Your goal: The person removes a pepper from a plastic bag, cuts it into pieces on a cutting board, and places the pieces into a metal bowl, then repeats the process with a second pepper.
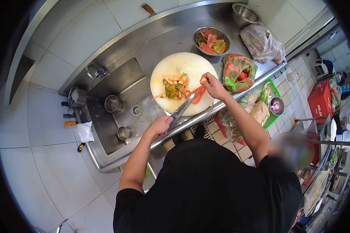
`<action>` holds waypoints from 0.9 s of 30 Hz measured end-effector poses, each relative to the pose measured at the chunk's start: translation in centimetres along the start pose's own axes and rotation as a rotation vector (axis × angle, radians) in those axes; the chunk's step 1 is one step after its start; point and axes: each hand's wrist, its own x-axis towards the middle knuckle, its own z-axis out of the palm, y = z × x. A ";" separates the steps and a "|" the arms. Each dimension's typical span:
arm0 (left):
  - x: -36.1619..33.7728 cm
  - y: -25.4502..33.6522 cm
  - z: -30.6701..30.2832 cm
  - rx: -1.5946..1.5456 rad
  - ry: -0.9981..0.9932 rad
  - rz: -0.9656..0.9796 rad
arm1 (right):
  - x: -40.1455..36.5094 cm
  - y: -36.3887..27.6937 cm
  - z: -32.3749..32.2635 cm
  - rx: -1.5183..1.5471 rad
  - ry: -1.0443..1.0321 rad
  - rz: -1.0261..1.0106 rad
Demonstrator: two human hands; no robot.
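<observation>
left hand: fingers closed on knife. right hand: fingertips pinching red pepper, board's four o'clock. pepper judged light, pliable, likely slick; hold its end, clear of blade.

From my feed, I see a passage for a hand along the bare steel of the counter above the round board, bounded at the upper right by the pepper bowl, the red-and-green bag and the cloudy bag. From the bottom of the frame, the left hand with the knife and the right hand with the orange piece obstruct my way over the board's lower and right edges. At left, I have room down into the basin between faucet and board, with two metal cups standing lower inside.
</observation>
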 end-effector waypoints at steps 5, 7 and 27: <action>-0.9 1.3 0.8 0.067 0.069 0.022 | 3.7 -6.8 -0.4 0.155 0.023 -0.128; -0.4 -0.1 1.3 0.206 0.206 0.166 | 4.2 -1.4 1.4 -0.135 0.059 -0.227; -3.2 -0.9 3.8 -0.139 0.187 0.097 | 3.9 3.6 -15.9 -0.760 0.199 0.559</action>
